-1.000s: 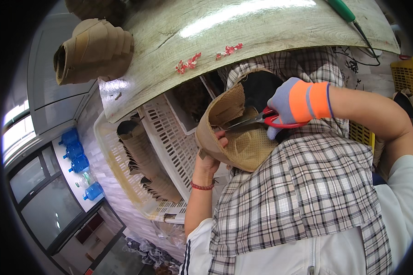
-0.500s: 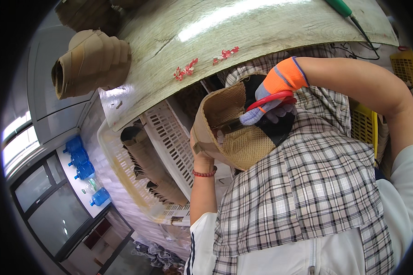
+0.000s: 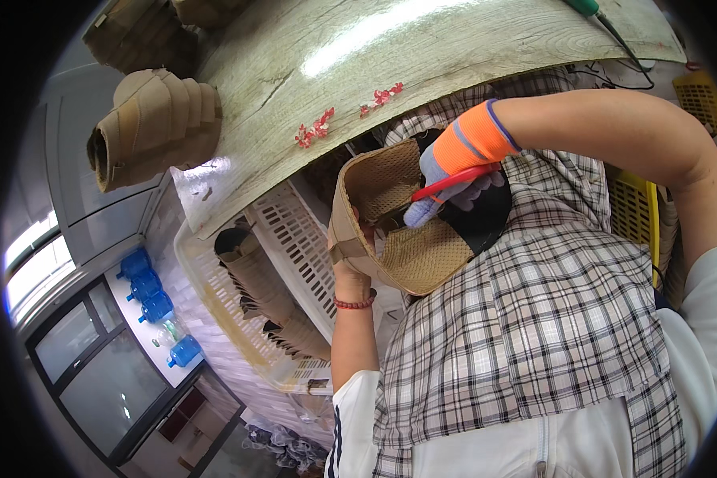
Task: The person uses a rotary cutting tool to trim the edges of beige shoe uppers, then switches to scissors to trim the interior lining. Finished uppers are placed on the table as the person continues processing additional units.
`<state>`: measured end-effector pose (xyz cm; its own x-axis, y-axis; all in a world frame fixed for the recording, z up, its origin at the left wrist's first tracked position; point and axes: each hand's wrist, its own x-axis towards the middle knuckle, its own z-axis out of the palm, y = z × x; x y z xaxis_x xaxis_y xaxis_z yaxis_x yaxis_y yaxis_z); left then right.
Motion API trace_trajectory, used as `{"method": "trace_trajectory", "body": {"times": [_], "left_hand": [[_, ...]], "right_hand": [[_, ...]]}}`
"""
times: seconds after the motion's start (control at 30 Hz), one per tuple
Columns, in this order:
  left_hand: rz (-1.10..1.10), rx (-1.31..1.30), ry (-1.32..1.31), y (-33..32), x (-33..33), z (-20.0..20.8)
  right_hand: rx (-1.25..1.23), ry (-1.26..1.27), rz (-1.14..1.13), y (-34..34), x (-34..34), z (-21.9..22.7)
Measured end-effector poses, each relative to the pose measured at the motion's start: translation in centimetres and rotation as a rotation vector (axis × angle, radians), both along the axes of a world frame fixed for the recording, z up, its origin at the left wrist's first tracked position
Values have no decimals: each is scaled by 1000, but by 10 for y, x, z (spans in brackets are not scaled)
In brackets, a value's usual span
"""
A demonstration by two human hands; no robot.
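Observation:
A tan boot upper (image 3: 350, 239) with a honeycomb-textured lining and a black section is held open at my lap. My left hand (image 3: 350, 275), bare with a red beaded bracelet at its wrist, grips the upper's left side. Most of its fingers are hidden behind the material, though fingertips show at the inner edge. My right hand (image 3: 442, 183), in a grey-and-orange glove, is closed on red-handled scissors (image 3: 458, 182) above the upper's opening. The blades point into the upper and are mostly hidden by the glove.
Nested tan uppers (image 3: 159, 127) stand at the table's left. Red scraps (image 3: 315, 129) and a green-handled tool (image 3: 585, 8) lie on the wood-patterned table (image 3: 271, 103). White baskets (image 3: 295, 247) hold more uppers (image 3: 251, 267) below; a yellow basket (image 3: 633, 211) stands at right.
My right hand and the scissors have shifted slightly left and down, deeper over the upper's opening. My left hand keeps its grip, and the view has tilted a little.

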<state>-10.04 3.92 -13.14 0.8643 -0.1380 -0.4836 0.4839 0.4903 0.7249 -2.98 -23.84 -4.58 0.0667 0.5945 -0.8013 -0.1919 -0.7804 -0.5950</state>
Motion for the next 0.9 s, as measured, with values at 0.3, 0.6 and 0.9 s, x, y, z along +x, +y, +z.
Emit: {"method": "trace_trajectory", "body": {"times": [0.3,0.6,0.9], "left_hand": [[-122,-46,-301,7,-4,-32],[-131,-110,-97,-8,8,-19],[-126,-139,-135,-10,-2,-19]], "right_hand": [[148,241,-89,-57,-41,-29],[351,440,-154,-75,-26,-62],[329,290,-15,-68,0,-61]]}}
